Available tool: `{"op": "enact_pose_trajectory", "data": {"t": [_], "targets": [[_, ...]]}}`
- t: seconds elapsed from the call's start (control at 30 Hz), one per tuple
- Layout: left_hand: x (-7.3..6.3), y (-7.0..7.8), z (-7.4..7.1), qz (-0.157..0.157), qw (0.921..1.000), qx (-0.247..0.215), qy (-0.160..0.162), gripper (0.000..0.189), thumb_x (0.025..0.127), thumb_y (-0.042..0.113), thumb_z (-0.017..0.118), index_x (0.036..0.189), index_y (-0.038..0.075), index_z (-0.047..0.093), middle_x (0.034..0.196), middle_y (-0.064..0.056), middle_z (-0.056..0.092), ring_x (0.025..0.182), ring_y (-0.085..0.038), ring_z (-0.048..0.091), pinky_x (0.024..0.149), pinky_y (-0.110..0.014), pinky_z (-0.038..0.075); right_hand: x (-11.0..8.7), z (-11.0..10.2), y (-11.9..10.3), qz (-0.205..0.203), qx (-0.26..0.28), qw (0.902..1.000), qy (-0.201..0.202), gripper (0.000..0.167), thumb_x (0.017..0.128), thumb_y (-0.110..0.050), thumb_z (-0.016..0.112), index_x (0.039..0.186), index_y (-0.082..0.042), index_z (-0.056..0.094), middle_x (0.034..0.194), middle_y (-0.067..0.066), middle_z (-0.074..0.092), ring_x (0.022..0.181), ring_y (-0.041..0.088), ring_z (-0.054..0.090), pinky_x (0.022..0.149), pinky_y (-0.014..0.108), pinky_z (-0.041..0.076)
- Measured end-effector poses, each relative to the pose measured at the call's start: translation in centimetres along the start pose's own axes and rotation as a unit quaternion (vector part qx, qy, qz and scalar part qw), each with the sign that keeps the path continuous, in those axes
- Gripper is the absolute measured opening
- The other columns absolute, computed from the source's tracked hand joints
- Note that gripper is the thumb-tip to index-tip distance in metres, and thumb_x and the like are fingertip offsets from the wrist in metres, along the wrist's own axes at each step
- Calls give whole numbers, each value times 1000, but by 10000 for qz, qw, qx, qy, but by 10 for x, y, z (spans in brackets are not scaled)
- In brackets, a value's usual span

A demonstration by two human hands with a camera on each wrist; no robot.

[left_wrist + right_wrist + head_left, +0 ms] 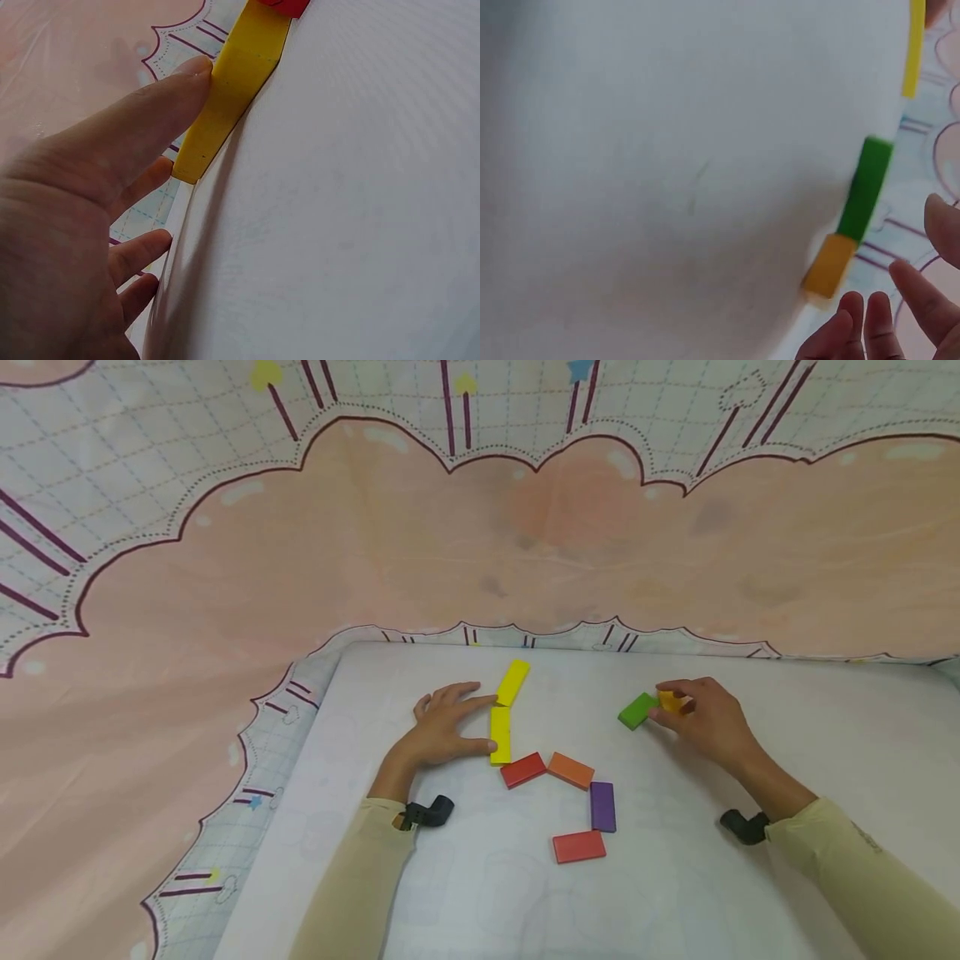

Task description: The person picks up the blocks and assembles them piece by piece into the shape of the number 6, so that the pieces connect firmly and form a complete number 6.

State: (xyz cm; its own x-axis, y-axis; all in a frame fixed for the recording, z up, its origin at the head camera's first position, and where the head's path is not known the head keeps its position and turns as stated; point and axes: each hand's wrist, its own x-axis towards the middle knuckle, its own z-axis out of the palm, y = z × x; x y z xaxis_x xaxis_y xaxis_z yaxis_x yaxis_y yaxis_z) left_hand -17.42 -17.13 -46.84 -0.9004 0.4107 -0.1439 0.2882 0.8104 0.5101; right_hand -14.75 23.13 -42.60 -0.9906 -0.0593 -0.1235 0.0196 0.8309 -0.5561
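Your left hand (442, 727) lies flat with fingers spread just left of centre in the head view, thumb and forefinger touching the two yellow blocks (500, 735) without closing on them. Your right hand (705, 714), right of centre, has its fingers curled around a small orange-yellow block (670, 700), with the green block (637, 711) touching it on the left. To do this well, keep the left fingers steadying the yellow pair so the row does not skew, and slide the right-hand block flat along the white counter (675, 877) rather than lifting it. The chain of red (522, 770), orange (571, 770), purple (602, 807) and second red (579, 847) blocks runs from the yellow pair down the middle of the frame, between your hands.
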Motion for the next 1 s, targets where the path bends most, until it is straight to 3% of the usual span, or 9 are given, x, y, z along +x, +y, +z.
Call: {"op": "enact_pose_trajectory", "data": {"t": [0.5, 0.7, 1.0], "targets": [[-1, 3, 0, -16, 10000, 3, 3, 76, 83, 55, 78, 151, 38, 49, 167, -1, 30, 153, -33, 20, 120, -68, 5, 21, -2, 24, 394, -35, 9980, -489, 65, 97, -32, 69, 151, -4, 47, 131, 30, 52, 119, 47, 53, 98, 59, 50], [-1, 2, 0, -44, 10000, -15, -15, 77, 83, 54, 78, 152, 37, 49, 167, -1, 29, 153, -33, 19, 120, -68, 4, 21, -3, 19, 638, 96, 9958, -644, 66, 96, -33, 68, 149, -4, 43, 136, 32, 53, 123, 49, 50, 103, 63, 47], [0, 1, 0, -3, 10000, 48, -21, 77, 83, 56, 77, 152, 38, 48, 167, -1, 29, 153, -33, 20, 120, -68, 4, 13, -3, 20, 865, 633, 9929, -515, 61, 97, -35, 68, 146, -9, 41, 138, 33, 52, 121, 49, 50, 100, 59, 51]]}}
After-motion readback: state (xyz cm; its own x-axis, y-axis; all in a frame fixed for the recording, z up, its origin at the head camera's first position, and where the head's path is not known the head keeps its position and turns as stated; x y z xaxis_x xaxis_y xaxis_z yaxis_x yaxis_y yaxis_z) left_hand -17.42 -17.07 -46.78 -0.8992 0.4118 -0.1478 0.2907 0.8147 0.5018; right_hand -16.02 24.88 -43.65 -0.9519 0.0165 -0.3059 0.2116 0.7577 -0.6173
